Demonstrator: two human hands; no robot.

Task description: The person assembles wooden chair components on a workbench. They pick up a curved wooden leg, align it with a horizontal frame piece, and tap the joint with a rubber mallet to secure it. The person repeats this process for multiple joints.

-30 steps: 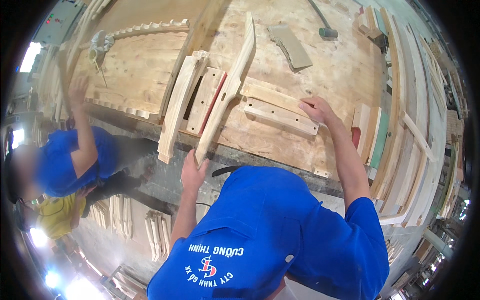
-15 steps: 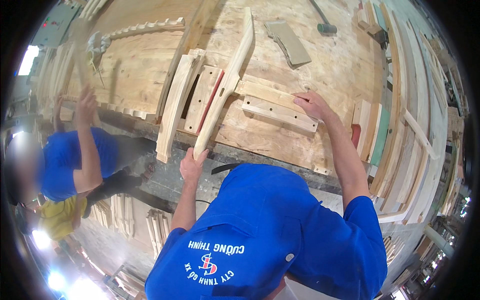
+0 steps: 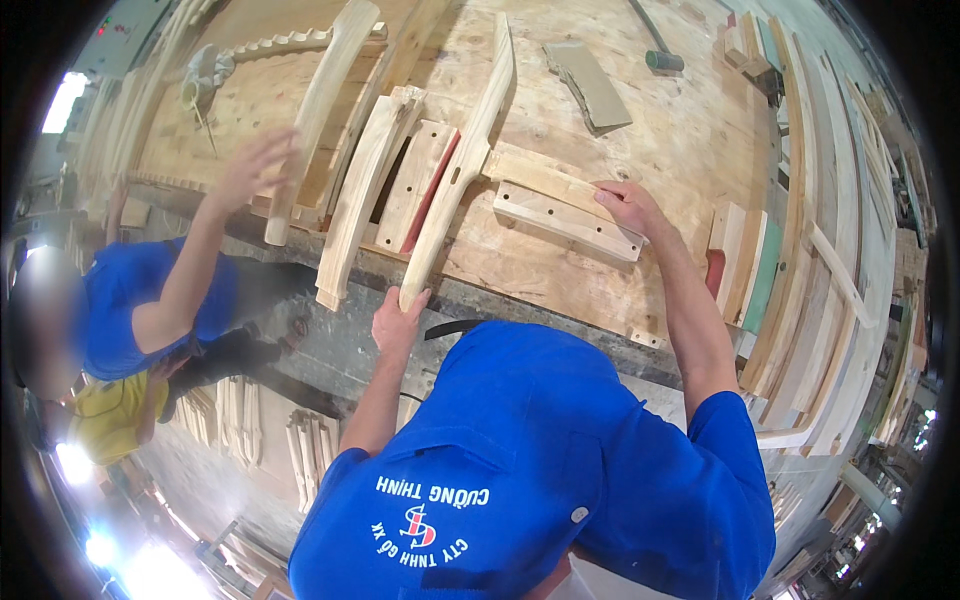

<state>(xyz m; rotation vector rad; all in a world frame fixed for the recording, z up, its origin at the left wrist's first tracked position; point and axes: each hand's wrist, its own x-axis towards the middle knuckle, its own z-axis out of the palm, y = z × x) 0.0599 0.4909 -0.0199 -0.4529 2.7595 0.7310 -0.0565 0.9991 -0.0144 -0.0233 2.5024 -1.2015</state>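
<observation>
My left hand (image 3: 396,320) is closed round the near end of a long, curved wooden chair leg (image 3: 458,172), which has a small slot midway. A flat wooden rail (image 3: 545,178) meets the leg's right side, roughly crosswise. My right hand (image 3: 628,208) grips the rail's far-right end, thumb and fingers pressed on it. Just on the near side of the rail lies a wooden block (image 3: 568,222) with dark holes. Along the leg's left side sits a drilled block (image 3: 418,185) with a red edge strip. How the rail's inner end joins the leg is too small to tell.
Another shaped leg (image 3: 355,205) lies left of the red-edged block. A co-worker's hand (image 3: 262,165) is beside a long curved piece (image 3: 325,110) farther left. A mallet (image 3: 664,62) and a flat offcut (image 3: 590,90) lie at the back. Long boards (image 3: 815,300) stand right.
The co-worker's curved piece now lies on the bench at left, and their hand has come toward it. My hands keep their grips; the whole view has shifted slightly.
</observation>
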